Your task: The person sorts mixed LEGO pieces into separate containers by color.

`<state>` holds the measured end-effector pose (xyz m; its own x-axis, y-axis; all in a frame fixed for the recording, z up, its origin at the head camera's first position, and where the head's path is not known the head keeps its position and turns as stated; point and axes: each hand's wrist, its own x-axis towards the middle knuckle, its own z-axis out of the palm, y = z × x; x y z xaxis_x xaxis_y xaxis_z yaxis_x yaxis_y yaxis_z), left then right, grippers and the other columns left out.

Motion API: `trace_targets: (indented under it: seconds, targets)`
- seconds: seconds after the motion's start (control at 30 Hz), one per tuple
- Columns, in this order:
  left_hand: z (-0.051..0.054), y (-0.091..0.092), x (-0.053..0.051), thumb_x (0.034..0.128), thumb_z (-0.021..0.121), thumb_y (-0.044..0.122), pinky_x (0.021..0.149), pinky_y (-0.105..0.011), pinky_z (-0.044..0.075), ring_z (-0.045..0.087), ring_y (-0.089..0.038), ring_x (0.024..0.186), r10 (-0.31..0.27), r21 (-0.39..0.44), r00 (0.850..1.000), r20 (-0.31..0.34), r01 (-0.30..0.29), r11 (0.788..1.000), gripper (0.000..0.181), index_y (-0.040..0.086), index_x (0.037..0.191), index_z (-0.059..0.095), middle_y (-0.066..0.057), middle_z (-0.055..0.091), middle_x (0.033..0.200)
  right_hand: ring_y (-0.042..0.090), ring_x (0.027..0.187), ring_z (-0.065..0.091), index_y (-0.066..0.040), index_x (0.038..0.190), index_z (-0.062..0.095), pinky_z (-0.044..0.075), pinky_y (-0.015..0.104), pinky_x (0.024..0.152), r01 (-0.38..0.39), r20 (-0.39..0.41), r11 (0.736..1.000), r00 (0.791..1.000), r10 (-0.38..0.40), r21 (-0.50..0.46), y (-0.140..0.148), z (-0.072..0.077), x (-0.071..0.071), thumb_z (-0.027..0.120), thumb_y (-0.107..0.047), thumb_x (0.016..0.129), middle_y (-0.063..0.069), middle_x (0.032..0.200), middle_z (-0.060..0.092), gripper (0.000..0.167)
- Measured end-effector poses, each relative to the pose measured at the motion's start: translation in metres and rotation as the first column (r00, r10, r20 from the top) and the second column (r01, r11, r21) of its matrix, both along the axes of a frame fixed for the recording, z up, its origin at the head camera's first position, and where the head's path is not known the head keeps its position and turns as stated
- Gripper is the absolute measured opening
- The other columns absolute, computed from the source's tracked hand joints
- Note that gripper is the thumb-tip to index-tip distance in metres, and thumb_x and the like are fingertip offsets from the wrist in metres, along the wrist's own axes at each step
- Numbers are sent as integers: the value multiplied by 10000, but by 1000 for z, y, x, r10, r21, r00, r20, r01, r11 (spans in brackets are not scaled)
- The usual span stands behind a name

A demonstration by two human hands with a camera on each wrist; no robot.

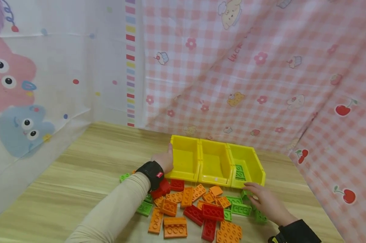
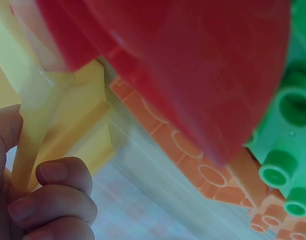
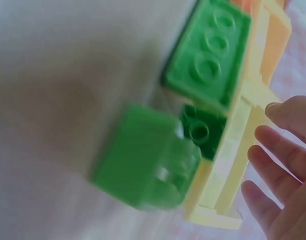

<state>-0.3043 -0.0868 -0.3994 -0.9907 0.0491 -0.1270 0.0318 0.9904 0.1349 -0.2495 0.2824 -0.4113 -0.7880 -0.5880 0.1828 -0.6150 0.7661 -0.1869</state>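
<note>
My left hand (image 1: 164, 160) grips the side wall of the leftmost yellow bin (image 1: 186, 139), thumb on one face and curled fingers on the other, as the left wrist view shows on the bin wall (image 2: 35, 130). Three such bins stand joined in a row. My right hand (image 1: 269, 202) hovers at the front of the right bin (image 1: 252, 162), its fingers apart and holding nothing. Under its fingertips sits a small green brick (image 1: 245, 194). Green bricks (image 3: 143, 157) lie near the bin's front edge in the right wrist view. Inside the right bin is a green brick (image 1: 239, 172).
Orange, red and green bricks lie scattered before the bins, among them an orange plate (image 1: 229, 233) and a red brick (image 1: 213, 212). Red and green pieces lie close to my left wrist. Patterned cloth (image 1: 231, 74) hangs behind and at both sides of the wooden table (image 1: 88, 158).
</note>
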Motion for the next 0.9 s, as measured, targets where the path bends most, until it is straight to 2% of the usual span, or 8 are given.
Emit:
trace_targets:
  seconds: [0.13, 0.27, 0.5, 0.63, 0.83, 0.9]
  targets:
    - [2, 0, 1, 902, 573, 242, 504, -332, 393, 441, -160, 460, 5, 15, 1000, 3, -6, 1000, 819, 30, 1492, 45, -23, 503, 551, 302, 1021, 584, -52, 1086, 653, 494, 388, 785, -63, -87, 998, 994, 63, -5, -3, -9, 14, 709, -37, 786, 131, 1155, 594, 306]
    - [0, 0, 1, 897, 579, 238, 509, -338, 396, 450, -168, 469, 6, 13, 1000, -11, -6, 1000, 821, 25, 1490, 54, -23, 506, 555, 294, 992, 594, -42, 1065, 663, 499, 413, 769, -131, -161, 991, 979, 127, -18, -6, -17, 25, 728, -27, 753, 131, 1133, 608, 319]
    - [-1, 1, -1, 897, 578, 241, 507, -327, 389, 443, -166, 480, 0, -1, 1000, -15, 0, 1000, 818, 23, 1490, 58, -24, 501, 563, 286, 996, 589, -61, 1074, 661, 494, 435, 772, -130, -176, 991, 977, 124, -24, -6, -26, 38, 730, -17, 742, 108, 1139, 598, 342]
    - [0, 1, 0, 899, 577, 248, 497, -315, 379, 432, -159, 475, 4, -8, 1000, -12, -4, 1000, 819, 31, 1492, 57, -21, 487, 559, 273, 998, 588, -73, 1085, 659, 494, 430, 779, -112, -156, 994, 982, 108, -14, -7, -27, 39, 730, -38, 751, 99, 1139, 596, 344]
    - [-3, 1, -2, 900, 578, 251, 494, -310, 392, 444, -158, 472, 11, -10, 1000, -3, -11, 1000, 817, 42, 1495, 60, -26, 500, 561, 284, 1045, 565, -70, 1127, 634, 468, 448, 830, -49, -24, 999, 998, 49, 10, -8, -25, 36, 710, -88, 788, 108, 1175, 573, 348]
    - [-4, 2, -5, 898, 579, 257, 504, -316, 407, 464, -166, 481, 18, -12, 1000, 4, -18, 1000, 820, 44, 1496, 59, -32, 517, 570, 288, 1056, 559, -60, 1140, 625, 460, 451, 844, -43, -7, 999, 999, 43, 15, -8, -25, 34, 718, -94, 783, 113, 1182, 569, 371]
